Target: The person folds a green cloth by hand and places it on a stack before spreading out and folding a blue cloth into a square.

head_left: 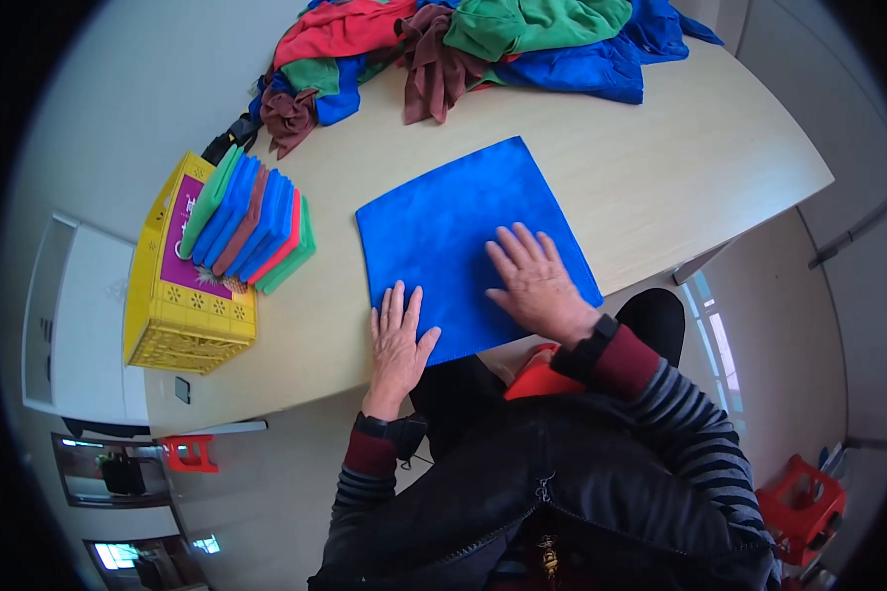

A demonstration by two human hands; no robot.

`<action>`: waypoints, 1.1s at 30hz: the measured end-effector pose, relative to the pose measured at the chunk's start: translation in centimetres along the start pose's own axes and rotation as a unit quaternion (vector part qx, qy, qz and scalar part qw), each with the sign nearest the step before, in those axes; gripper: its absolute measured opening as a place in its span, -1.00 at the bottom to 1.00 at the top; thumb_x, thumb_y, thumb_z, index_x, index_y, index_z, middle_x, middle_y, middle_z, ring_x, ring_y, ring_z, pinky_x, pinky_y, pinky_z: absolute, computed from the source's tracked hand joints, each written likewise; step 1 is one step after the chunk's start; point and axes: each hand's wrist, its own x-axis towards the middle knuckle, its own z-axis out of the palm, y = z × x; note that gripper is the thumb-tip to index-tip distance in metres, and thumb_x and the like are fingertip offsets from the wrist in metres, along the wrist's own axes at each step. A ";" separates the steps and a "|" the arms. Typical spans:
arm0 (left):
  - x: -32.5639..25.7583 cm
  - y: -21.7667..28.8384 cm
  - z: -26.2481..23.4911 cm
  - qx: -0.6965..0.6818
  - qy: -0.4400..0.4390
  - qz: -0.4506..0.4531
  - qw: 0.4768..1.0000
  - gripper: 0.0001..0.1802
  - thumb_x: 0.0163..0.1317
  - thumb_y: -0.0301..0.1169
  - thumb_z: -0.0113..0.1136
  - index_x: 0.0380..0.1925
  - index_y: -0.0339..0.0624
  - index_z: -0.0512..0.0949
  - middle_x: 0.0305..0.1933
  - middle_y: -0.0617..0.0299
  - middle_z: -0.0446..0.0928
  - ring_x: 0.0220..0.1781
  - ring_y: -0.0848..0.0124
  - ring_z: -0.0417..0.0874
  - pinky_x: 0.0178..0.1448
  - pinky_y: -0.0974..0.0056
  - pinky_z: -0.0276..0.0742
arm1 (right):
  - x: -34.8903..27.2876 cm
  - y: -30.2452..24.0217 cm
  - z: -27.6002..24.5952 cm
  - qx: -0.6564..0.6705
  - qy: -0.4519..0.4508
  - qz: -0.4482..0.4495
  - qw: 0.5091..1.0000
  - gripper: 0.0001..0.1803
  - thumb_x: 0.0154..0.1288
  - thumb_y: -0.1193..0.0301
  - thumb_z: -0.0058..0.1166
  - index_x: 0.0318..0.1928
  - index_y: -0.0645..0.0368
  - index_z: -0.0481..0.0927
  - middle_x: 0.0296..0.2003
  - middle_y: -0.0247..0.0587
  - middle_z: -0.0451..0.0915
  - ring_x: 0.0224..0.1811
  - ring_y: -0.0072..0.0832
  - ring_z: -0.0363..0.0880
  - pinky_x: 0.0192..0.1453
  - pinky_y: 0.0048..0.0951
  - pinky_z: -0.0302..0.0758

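A yellow crate (pixel 182 315) stands at the left end of the table (pixel 660 177), with perforated walls and small flower-shaped cutouts along its rim. Lying in its top is a rectangular purple label (pixel 189 236) with pale markings; the part nearer the table's middle is hidden under stacked cloths. Just below the crate, on the table's near-left corner, lies a small dark rectangular tag or sticker (pixel 182 390). Well below the crate, beyond the table, two bright screen-like panels (pixel 118 554) glow; their details are too small to tell.
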 end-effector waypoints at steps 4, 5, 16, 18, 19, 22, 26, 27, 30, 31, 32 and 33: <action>1.9 1.9 0.9 0.029 0.033 0.016 0.999 -0.31 0.53 0.01 -0.09 0.55 -0.01 0.18 0.66 -0.01 0.01 0.68 -0.01 -0.02 0.65 -0.20 -0.18 | 1.2 -3.7 2.3 0.029 0.006 -0.057 0.998 -0.25 0.47 -0.05 0.00 0.48 0.15 0.32 0.52 -0.04 0.24 0.61 -0.08 0.08 0.64 0.06 -0.05; 2.2 1.8 1.5 0.028 0.036 0.010 0.999 -0.31 0.52 0.01 -0.07 0.54 -0.01 0.20 0.65 -0.02 0.04 0.67 -0.02 0.00 0.65 -0.21 -0.18 | 1.3 -4.1 2.5 0.035 0.004 -0.066 0.997 -0.25 0.47 -0.05 0.00 0.48 0.15 0.32 0.52 -0.04 0.24 0.61 -0.08 0.08 0.64 0.06 -0.05; 1.2 -0.6 2.2 0.043 0.061 -0.064 0.995 -0.30 0.53 0.08 -0.11 0.54 0.04 0.21 0.65 0.05 0.07 0.67 0.00 0.02 0.64 -0.24 -0.17 | -1.5 5.7 0.9 -0.014 0.034 0.078 0.996 -0.22 0.52 -0.10 -0.10 0.52 0.15 0.24 0.54 -0.03 0.20 0.63 -0.04 0.03 0.65 0.08 -0.08; 0.3 -1.5 2.1 0.036 0.060 -0.063 0.996 -0.29 0.52 0.09 -0.10 0.54 0.04 0.20 0.66 0.04 0.05 0.67 0.00 0.01 0.64 -0.25 -0.18 | -1.9 6.5 0.6 -0.036 0.013 0.072 0.997 -0.21 0.52 -0.10 -0.09 0.53 0.16 0.22 0.54 -0.01 0.19 0.63 -0.03 0.03 0.65 0.08 -0.07; 0.1 -1.8 1.9 0.031 0.061 -0.061 0.996 -0.29 0.52 0.09 -0.09 0.55 0.04 0.19 0.66 0.04 0.05 0.67 -0.01 0.01 0.64 -0.26 -0.18 | -2.0 6.7 0.3 -0.055 -0.002 0.080 0.995 -0.20 0.52 -0.09 -0.09 0.54 0.16 0.20 0.54 0.01 0.18 0.63 -0.01 0.03 0.65 0.09 -0.07; 0.4 -2.6 0.0 0.020 0.045 -0.072 0.996 -0.27 0.51 0.10 -0.09 0.55 0.04 0.18 0.66 0.05 0.04 0.68 0.01 -0.01 0.64 -0.27 -0.18 | -0.4 5.7 -0.5 -0.082 -0.022 0.069 0.994 -0.19 0.53 -0.09 -0.10 0.55 0.17 0.17 0.54 0.05 0.16 0.63 0.01 0.02 0.64 0.10 -0.05; 4.9 -2.1 -1.5 0.006 0.043 -0.025 0.999 -0.25 0.50 0.13 -0.08 0.55 0.04 0.17 0.67 0.05 0.03 0.69 0.04 -0.03 0.64 -0.27 -0.19 | 4.4 2.6 0.5 -0.068 -0.044 0.030 0.996 -0.18 0.54 -0.10 -0.13 0.56 0.16 0.14 0.56 0.08 0.12 0.63 0.03 -0.01 0.63 0.11 -0.03; 6.0 -1.7 -1.2 0.005 0.045 -0.025 0.999 -0.25 0.50 0.13 -0.08 0.55 0.04 0.17 0.67 0.05 0.03 0.69 0.04 -0.03 0.64 -0.27 -0.19 | 5.5 1.9 0.9 -0.046 -0.060 0.005 0.997 -0.18 0.54 -0.11 -0.14 0.56 0.16 0.13 0.56 0.08 0.11 0.64 0.04 -0.03 0.63 0.11 -0.03; 8.6 -1.9 1.2 0.030 -0.012 -0.031 0.999 -0.24 0.50 0.15 -0.09 0.56 0.05 0.15 0.67 0.06 0.02 0.70 0.06 -0.04 0.65 -0.24 -0.19 | 7.7 0.0 2.6 -0.051 -0.095 -0.009 0.994 -0.17 0.54 -0.14 -0.17 0.57 0.15 0.13 0.57 0.07 0.08 0.65 0.02 -0.06 0.64 0.11 -0.04; 8.8 -2.0 1.4 0.029 -0.011 -0.029 0.999 -0.24 0.50 0.15 -0.09 0.56 0.05 0.15 0.67 0.06 0.02 0.70 0.06 -0.04 0.65 -0.24 -0.19 | 8.1 0.2 2.9 -0.055 -0.114 -0.011 0.992 -0.17 0.54 -0.15 -0.18 0.57 0.15 0.13 0.58 0.06 0.07 0.65 0.01 -0.07 0.65 0.10 -0.05; 8.9 -2.1 1.7 0.037 -0.003 -0.028 0.999 -0.23 0.50 0.15 -0.09 0.57 0.05 0.15 0.67 0.06 0.01 0.70 0.07 -0.05 0.66 -0.23 -0.19 | 8.4 0.7 3.0 -0.056 -0.113 -0.009 0.992 -0.17 0.54 -0.15 -0.18 0.57 0.15 0.13 0.58 0.06 0.07 0.65 0.01 -0.07 0.65 0.10 -0.05; 9.0 -2.2 2.0 0.044 0.005 -0.026 0.999 -0.23 0.50 0.16 -0.10 0.57 0.05 0.15 0.67 0.06 0.01 0.70 0.08 -0.06 0.66 -0.22 -0.20 | 8.5 1.6 2.9 -0.059 -0.100 -0.004 0.993 -0.16 0.54 -0.16 -0.19 0.57 0.15 0.12 0.58 0.06 0.06 0.66 0.01 -0.09 0.65 0.10 -0.06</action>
